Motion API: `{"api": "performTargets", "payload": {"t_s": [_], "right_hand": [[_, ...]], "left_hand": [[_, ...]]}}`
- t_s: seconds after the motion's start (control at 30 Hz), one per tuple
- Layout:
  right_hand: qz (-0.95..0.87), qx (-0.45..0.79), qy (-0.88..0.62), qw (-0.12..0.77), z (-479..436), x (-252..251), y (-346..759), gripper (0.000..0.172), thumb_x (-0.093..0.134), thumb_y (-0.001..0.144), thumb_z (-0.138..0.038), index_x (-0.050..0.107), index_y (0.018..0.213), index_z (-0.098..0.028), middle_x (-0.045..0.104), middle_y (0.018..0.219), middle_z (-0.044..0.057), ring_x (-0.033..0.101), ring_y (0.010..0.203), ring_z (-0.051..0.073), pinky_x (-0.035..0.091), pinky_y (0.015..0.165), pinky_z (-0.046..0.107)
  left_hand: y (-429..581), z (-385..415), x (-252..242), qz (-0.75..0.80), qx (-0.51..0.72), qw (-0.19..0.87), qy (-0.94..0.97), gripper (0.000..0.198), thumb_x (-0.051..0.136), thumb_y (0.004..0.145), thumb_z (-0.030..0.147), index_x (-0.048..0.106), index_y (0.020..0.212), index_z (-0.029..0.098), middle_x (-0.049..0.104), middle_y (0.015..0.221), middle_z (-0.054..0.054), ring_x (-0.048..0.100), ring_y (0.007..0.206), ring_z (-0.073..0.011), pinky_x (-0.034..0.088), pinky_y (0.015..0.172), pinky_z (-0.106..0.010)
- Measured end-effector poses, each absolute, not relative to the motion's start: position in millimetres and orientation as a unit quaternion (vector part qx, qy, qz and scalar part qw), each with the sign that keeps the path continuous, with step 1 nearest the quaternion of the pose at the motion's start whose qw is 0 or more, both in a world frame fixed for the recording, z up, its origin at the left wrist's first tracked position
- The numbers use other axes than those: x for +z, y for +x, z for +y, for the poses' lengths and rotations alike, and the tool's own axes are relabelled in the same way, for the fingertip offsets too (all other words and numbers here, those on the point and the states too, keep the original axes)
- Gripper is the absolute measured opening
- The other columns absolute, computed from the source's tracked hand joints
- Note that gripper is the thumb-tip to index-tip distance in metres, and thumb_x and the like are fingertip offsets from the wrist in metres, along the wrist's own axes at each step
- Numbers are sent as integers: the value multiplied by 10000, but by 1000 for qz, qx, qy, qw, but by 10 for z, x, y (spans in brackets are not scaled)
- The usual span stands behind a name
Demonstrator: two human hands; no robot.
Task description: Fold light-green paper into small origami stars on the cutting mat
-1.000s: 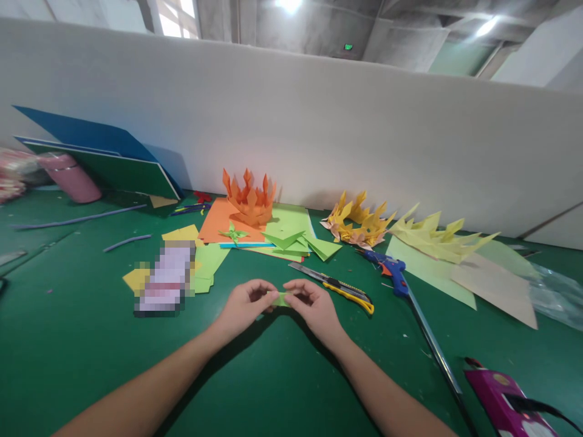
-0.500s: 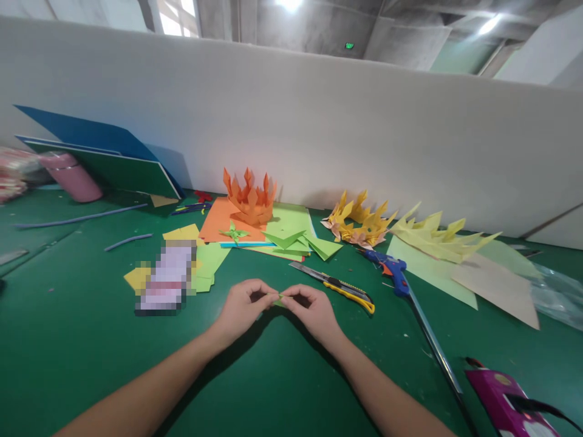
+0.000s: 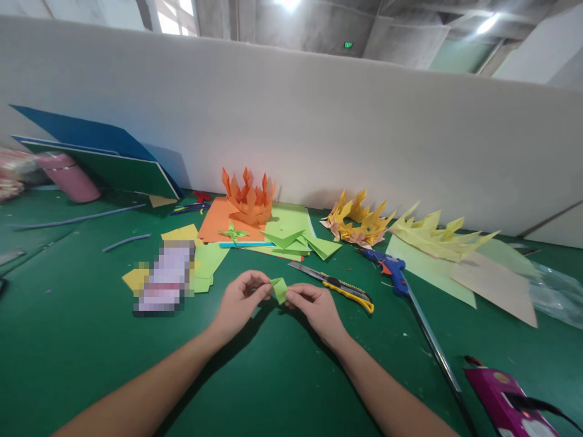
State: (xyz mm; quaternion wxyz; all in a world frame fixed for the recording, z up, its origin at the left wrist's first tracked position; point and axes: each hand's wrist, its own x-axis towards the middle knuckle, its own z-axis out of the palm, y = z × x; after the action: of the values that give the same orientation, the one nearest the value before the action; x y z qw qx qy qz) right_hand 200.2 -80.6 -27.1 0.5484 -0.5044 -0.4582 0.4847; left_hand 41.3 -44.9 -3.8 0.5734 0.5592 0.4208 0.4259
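Between my two hands, above the green tabletop, is a small folded piece of light green paper [image 3: 279, 291]. My left hand [image 3: 243, 303] pinches its left edge between thumb and fingers. The fingertips of my right hand [image 3: 315, 311] are closed on its lower right corner. Just beyond the hands lie green paper sheets and folded pieces [image 3: 291, 241], with a small green paper star shape [image 3: 233, 232] on an orange sheet [image 3: 213, 221]. A yellow box cutter [image 3: 348, 293] with its blade out rests to the right of my right hand.
An orange paper crown [image 3: 250, 206], a gold one [image 3: 357, 221] and a pale yellow one [image 3: 437, 237] stand along the white partition. At right lies a blue glue gun [image 3: 394, 273]. A phone [image 3: 168, 276] lies at left; a pink bottle [image 3: 70, 176] leans behind it.
The green paper has been turned so that more of its face shows between my fingertips. My left hand rose slightly, and my hands moved a little apart.
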Motion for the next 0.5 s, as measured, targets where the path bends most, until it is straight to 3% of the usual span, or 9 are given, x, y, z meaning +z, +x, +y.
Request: {"api": "performTargets", "payload": {"t_s": [0.23, 0.5], "right_hand": [[-512, 452, -504, 529, -806, -281, 1998, 113, 710, 599, -307, 703, 594, -195, 650, 643, 12, 549, 580, 130, 447, 569, 246], [-459, 511, -488, 539, -821, -211, 1985, 171, 715, 581, -337, 684, 571, -169, 575, 508, -26, 455, 459, 84, 408, 491, 227]], "left_hand": [[412, -469, -97, 410, 428, 519, 616, 113, 594, 664, 240, 517, 725, 183, 507, 615, 62, 483, 510, -70, 411, 497, -185], [433, -512, -115, 388, 399, 497, 666, 102, 531, 732, 263, 562, 778, 177, 567, 687, 15, 535, 598, -102, 456, 574, -221]]}}
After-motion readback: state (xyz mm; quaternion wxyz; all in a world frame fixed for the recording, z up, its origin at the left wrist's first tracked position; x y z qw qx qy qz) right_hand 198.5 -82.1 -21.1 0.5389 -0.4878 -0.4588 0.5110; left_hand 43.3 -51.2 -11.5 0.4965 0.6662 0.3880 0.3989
